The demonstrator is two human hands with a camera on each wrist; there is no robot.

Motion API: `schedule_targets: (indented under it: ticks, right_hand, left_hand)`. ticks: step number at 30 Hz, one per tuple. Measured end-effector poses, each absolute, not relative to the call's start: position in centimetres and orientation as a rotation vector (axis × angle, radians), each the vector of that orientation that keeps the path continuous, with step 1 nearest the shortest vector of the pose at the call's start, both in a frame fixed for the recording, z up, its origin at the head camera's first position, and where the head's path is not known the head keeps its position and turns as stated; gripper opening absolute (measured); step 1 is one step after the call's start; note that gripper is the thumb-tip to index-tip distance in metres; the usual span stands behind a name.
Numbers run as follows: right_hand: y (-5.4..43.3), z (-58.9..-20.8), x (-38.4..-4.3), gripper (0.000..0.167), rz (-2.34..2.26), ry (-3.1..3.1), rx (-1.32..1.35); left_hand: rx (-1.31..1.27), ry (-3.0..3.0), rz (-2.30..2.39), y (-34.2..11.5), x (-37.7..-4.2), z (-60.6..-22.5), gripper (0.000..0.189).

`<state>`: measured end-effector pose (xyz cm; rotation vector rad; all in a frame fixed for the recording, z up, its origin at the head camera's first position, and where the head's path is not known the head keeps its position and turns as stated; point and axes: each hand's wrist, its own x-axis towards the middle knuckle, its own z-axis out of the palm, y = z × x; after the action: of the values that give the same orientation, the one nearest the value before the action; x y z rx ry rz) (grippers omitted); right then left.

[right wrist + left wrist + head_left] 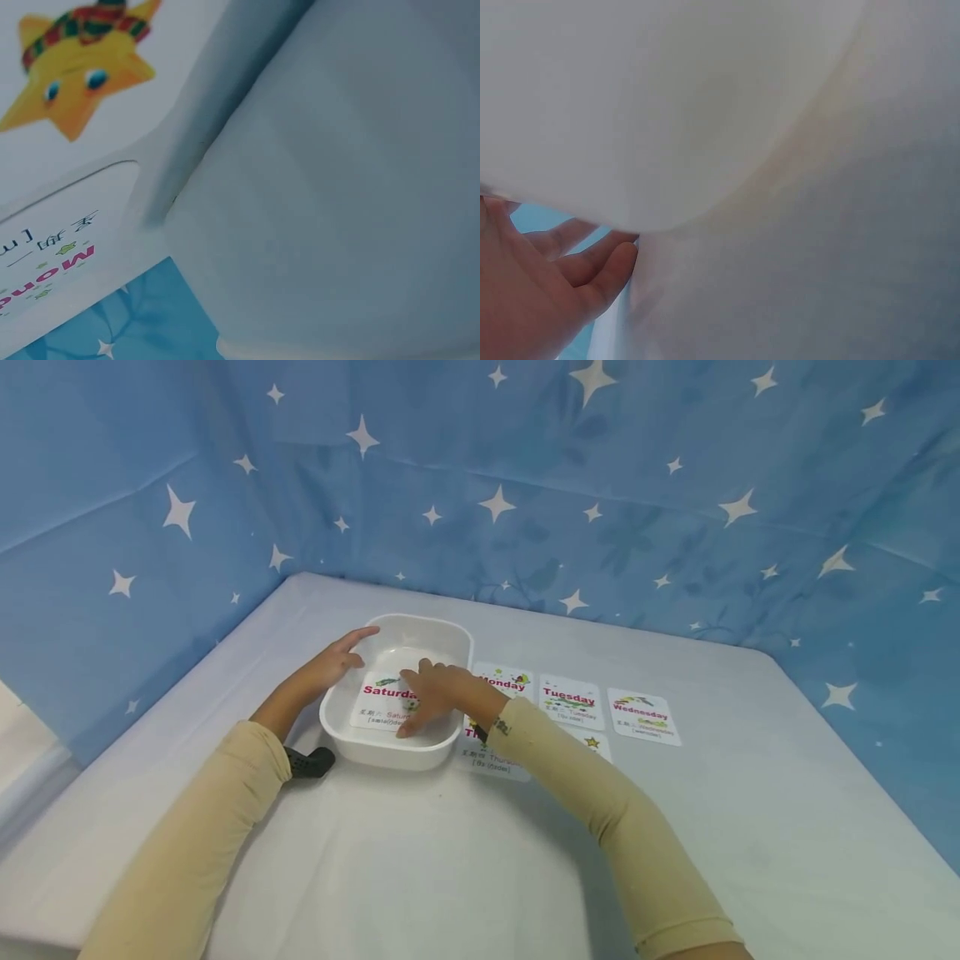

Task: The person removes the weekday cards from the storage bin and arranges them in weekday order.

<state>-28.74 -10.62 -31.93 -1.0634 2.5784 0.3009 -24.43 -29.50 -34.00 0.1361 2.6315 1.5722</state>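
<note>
A white plastic basin (397, 756) stands on the table with a square card printed "Saturday" (375, 706) inside. My left hand (324, 667) holds the basin's left rim, its thumb at the inner side; in the left wrist view its fingers (604, 274) lie against the outer wall. My right hand (435, 693) reaches into the basin over the card's right part, thumb and fingers spread apart at the card. Whether it grips the card is hidden. In the right wrist view the basin wall (315, 195) shows, but not the hand.
Right of the basin lie cards reading Monday (504, 678), Tuesday (570, 700) and Wednesday (645, 717). Nearer are a Thursday card (491, 764) and a star card (594, 743), partly covered by the right arm. A white cloth covers the table; a blue starry curtain (525, 460) hangs behind.
</note>
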Motion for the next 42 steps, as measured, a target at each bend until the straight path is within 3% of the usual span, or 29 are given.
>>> schedule_targets:
  ticks: [18,42]
  right_hand:
    - [-10.3,-31.7,-28.3,0.102,0.314,2.615,-1.253]
    - [-7.3,-29.5,-29.4,0.091,-0.173,2.665,-1.366]
  left_hand:
    - [0.155,2.607,1.591,-29.7,-24.3,-34.1,0.066]
    - [0.136,2.588,1.608,-29.4,-24.3,-33.9,0.068]
